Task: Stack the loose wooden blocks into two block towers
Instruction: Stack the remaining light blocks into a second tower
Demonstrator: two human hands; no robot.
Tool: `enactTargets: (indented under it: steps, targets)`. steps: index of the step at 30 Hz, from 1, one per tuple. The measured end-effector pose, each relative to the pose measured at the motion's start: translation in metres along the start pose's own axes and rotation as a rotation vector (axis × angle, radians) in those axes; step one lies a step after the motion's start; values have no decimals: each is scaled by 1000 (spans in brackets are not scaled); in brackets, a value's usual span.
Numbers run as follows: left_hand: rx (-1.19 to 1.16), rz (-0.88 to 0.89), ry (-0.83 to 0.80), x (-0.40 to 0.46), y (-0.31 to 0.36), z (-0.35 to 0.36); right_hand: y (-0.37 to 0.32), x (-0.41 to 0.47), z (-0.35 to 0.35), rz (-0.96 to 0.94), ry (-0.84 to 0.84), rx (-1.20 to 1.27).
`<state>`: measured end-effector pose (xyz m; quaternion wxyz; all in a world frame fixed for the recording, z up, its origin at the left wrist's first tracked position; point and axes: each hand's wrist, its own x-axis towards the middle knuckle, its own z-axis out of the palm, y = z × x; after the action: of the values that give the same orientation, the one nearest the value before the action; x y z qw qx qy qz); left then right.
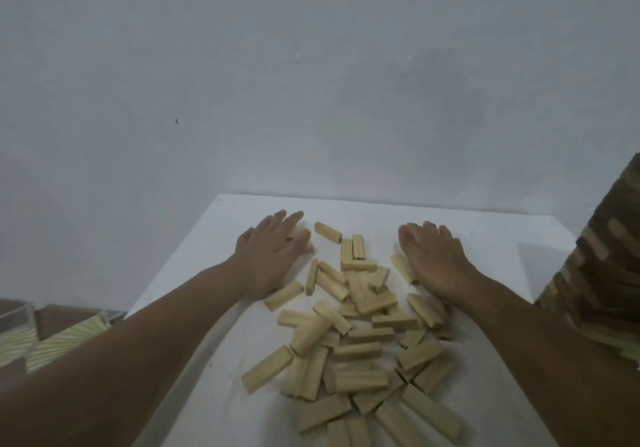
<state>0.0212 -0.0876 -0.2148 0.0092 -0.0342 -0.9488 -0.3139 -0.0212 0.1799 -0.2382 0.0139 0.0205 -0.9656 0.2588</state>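
Observation:
Several pale loose wooden blocks (360,336) lie scattered in a jumbled heap down the middle of a white table (485,239). No tower stands. My left hand (272,249) lies flat with straight fingers at the heap's far left edge, its fingertips over a block partly hidden beneath them. My right hand (433,256) lies flat at the heap's far right edge, palm down, fingers straight, beside a block (403,268). Neither hand holds anything. Both forearms reach in from the bottom corners.
A plain grey wall rises right behind the table's far edge. A brown patterned cloth or cushion (602,273) stands at the right edge. On the floor at lower left lie tiles with a striped pale pattern (65,342).

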Motion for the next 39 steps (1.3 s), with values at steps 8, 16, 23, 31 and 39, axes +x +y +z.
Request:
enactTargets:
  steps: [8,16,23,31,39]
  targets:
    - [-60,181,-42,12,-1,6,-48,1,18,-309,-136,141]
    - [-26,191,7,-45,-3,16,-56,-36,17,-323,-173,64]
    - [118,125,26,-94,20,35,-44,-94,-4,-286,-171,94]
    - [47,9,82,-96,25,18,-16,-162,-31,-217,-127,162]
    - [265,89,-56,-38,26,20,-3,-191,-28,-167,-22,69]
